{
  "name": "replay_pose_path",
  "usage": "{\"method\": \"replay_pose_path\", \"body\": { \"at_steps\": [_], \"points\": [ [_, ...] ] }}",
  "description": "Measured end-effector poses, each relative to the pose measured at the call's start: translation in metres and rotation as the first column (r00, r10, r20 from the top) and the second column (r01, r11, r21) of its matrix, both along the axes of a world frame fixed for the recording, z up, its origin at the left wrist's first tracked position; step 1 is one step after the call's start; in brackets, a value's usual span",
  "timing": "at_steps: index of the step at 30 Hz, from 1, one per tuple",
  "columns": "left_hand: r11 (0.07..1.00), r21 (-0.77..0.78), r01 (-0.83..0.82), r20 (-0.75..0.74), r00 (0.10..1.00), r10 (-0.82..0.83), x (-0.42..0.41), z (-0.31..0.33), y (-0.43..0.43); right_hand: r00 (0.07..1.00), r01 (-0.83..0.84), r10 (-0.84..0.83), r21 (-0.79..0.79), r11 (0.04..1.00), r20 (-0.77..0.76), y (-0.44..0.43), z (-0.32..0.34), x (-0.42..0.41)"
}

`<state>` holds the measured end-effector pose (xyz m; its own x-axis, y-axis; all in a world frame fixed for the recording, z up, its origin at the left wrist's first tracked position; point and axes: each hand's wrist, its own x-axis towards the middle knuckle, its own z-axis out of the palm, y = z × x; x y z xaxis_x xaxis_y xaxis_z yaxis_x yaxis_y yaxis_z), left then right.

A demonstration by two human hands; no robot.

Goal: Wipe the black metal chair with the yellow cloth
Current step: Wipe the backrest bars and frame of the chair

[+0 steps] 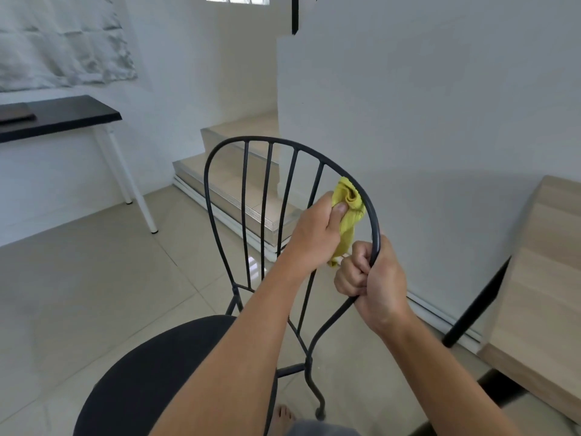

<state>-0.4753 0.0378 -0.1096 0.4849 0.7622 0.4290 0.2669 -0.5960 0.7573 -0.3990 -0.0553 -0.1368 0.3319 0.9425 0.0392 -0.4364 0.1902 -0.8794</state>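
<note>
The black metal chair [269, 171] stands in front of me, with its curved back frame, thin vertical bars and round dark seat [151, 372]. My left hand [314, 234] is closed on the bunched yellow cloth [349, 209] and presses it against the upper right curve of the back frame. Part of the cloth hangs down below that hand. Just beneath it, my right hand [374, 281] is wrapped around the right side of the same frame.
A light wooden table [540, 278] with a black leg stands close on the right. A black-topped desk with white legs [63, 118] is at the left wall. Tiled steps [226, 180] rise behind the chair. My bare foot [283, 416] is under it.
</note>
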Motion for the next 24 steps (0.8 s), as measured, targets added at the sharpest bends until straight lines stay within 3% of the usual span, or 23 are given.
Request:
{"method": "replay_pose_path", "body": {
  "at_steps": [8,12,16,24],
  "points": [
    [0.993,0.073,-0.089,0.182,0.98,0.074,-0.001,-0.054,-0.003,0.998,0.062,-0.061,-0.023,0.998,0.018,0.003,-0.002,0.0],
    [0.994,-0.06,-0.096,0.075,0.992,0.1,-0.021,-0.146,-0.019,0.997,0.074,-0.073,-0.015,0.997,0.012,0.004,-0.005,-0.001],
    [0.954,-0.207,-0.218,-0.161,0.969,0.186,-0.033,-0.209,-0.026,0.997,0.079,-0.079,-0.001,0.997,0.019,0.004,-0.007,-0.001],
    [0.948,-0.27,-0.168,-0.311,0.947,0.079,-0.044,-0.214,-0.025,0.996,0.085,-0.085,-0.001,0.996,0.039,0.003,-0.006,-0.002]
  ]
}}
